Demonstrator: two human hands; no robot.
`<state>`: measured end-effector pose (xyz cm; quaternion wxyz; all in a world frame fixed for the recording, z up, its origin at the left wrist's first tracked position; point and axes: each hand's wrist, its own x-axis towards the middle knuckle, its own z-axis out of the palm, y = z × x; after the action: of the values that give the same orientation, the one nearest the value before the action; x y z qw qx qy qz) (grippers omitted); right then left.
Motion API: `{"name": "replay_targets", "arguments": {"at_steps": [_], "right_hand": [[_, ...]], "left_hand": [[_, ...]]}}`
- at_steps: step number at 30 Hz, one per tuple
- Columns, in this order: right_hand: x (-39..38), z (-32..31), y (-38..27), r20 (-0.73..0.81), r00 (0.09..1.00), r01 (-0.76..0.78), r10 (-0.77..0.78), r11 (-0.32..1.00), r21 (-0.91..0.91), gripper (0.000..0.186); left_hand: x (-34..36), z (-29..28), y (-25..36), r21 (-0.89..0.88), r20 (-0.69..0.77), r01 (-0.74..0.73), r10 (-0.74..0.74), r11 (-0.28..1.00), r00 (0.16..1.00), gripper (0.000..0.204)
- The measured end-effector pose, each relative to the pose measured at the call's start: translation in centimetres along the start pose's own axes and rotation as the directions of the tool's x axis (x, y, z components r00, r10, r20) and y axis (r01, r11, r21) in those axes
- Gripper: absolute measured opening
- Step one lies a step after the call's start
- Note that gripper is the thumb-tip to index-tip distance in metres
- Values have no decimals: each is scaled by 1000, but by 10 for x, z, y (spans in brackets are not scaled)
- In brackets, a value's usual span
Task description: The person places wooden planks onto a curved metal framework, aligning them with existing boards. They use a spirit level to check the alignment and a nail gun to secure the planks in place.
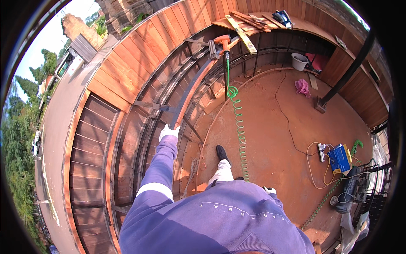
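Note:
My left hand, in a white glove, grips the near end of a long, curved wooden strip, dark on top with a reddish side, which runs along the curved framework. Farther up, an orange nail gun with a coiled green air hose rests near the strip's far end. My right hand shows only partly beside my body at the lower right; its fingers and anything in them are hidden.
Loose boards, a yellow level and a power tool lie on the curved bench. A grey bucket, pink cloth and black post are rightward. Cables, a power strip, blue box and compressor are lower right.

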<state>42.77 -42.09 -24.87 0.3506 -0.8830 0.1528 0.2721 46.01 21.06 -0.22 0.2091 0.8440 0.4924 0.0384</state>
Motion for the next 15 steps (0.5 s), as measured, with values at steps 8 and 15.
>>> {"name": "replay_targets", "arguments": {"at_steps": [8,15], "right_hand": [[-28,-49,17,42,998,-67,56,939,337,31],[44,-10,115,23,994,-100,105,983,-156,30]], "left_hand": [[0,5,-9,65,-18,25,-24,998,1000,68],[-13,-17,12,-3,41,26,-26,1000,999,58]]}}
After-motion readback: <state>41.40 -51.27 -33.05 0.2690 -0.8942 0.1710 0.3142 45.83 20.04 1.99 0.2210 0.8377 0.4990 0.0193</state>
